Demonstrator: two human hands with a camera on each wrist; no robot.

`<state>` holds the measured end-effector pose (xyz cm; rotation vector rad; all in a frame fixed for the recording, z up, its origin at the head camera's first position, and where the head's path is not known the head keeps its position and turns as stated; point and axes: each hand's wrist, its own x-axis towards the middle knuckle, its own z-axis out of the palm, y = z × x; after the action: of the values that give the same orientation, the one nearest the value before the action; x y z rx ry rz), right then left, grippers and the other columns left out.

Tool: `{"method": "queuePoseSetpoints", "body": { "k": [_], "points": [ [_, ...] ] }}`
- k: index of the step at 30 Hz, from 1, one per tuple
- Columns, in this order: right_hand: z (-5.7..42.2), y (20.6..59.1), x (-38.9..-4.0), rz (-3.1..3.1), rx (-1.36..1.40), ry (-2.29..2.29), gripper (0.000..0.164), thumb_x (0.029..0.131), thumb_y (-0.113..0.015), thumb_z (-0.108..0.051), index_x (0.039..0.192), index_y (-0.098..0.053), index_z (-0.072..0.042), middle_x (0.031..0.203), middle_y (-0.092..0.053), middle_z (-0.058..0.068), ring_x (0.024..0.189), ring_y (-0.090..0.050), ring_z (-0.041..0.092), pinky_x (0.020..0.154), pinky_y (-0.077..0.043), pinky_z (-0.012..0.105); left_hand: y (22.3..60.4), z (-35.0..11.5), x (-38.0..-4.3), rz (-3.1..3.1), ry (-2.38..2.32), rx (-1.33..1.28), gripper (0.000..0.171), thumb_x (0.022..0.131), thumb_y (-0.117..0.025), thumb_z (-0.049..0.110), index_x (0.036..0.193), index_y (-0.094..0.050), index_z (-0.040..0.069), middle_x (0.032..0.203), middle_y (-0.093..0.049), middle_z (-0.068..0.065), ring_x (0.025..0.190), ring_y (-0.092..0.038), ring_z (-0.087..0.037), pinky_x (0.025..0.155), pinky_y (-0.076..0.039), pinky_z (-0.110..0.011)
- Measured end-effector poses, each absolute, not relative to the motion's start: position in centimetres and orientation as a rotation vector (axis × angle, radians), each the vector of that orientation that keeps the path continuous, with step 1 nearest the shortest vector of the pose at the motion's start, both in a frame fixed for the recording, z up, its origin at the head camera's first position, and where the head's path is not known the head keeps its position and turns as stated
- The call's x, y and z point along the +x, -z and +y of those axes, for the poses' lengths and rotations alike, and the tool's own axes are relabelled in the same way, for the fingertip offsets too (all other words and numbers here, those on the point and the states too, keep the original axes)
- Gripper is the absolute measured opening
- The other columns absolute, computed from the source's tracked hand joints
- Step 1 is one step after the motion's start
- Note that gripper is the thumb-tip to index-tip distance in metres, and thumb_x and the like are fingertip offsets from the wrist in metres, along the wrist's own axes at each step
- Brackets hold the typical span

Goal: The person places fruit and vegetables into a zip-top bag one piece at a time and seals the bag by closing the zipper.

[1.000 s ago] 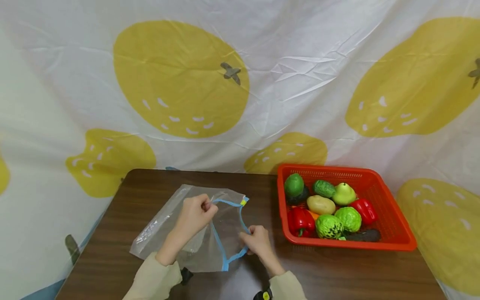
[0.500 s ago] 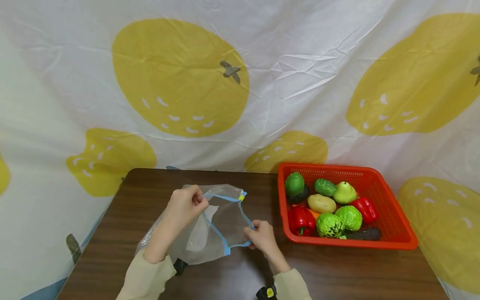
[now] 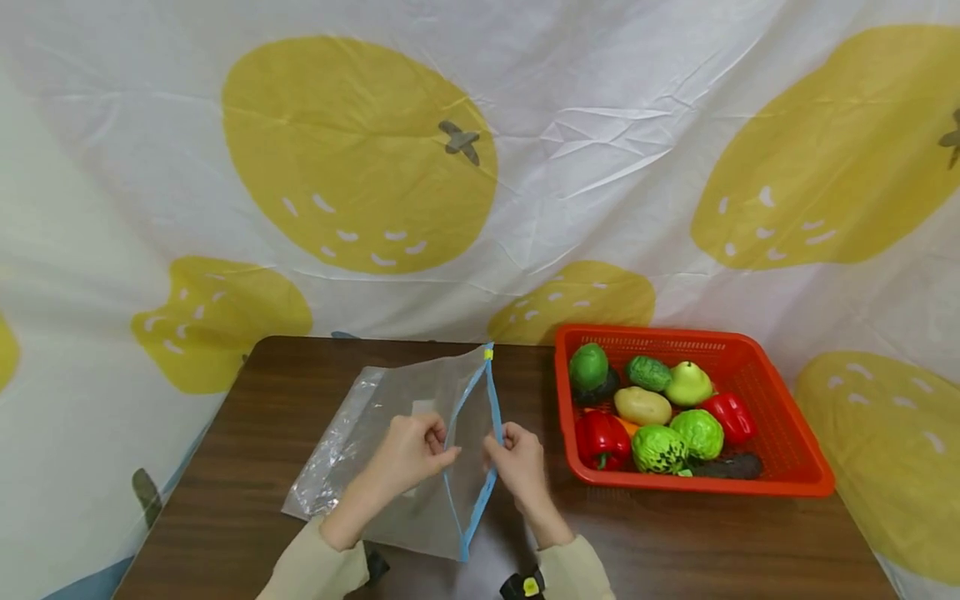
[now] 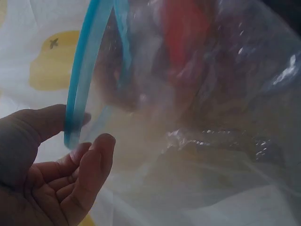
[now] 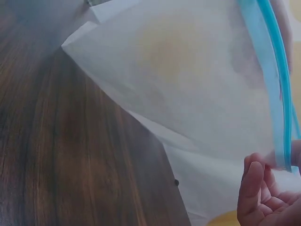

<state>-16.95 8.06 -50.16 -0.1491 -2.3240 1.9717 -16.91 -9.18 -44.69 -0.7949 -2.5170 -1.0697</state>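
A clear zip bag with a blue zip edge lies across the left part of the table, its mouth to the right and parted. My left hand pinches the left lip of the mouth. In the left wrist view that hand has its thumb at one side of the blue strip. Opposite it, my right hand pinches the right lip; the right wrist view shows those fingers at the blue strip. A yellow slider sits at the far end of the zip.
On the right of the brown table stands a red basket of produce: a pear, a potato, red peppers and several green items. A curtain with yellow fruit prints hangs behind.
Both hands kept their pinch on the bag's lips. They spread apart, then drew closer, the left moving right and nearer. The mouth is narrower now, and its slider end has shifted farther back.
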Motion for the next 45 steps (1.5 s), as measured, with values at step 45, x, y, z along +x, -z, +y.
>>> {"method": "queuePoseSetpoints", "body": {
  "k": [45],
  "points": [
    [10.9,50.2,-16.2,-2.403,-0.047,-1.868,0.016,0.082,-0.069,-0.01,0.083,-0.061,0.004,0.061,-0.062,0.005,0.045,-0.059,0.015,0.048,-0.054,0.032,43.5,-11.5,-18.6,-2.267,1.208,-0.686,0.017,0.071,-0.066,-0.016,0.074,-0.056,-0.002,0.057,-0.06,-0.005,0.039,-0.053,-0.005,0.039,-0.041,-0.01]
  ]
}}
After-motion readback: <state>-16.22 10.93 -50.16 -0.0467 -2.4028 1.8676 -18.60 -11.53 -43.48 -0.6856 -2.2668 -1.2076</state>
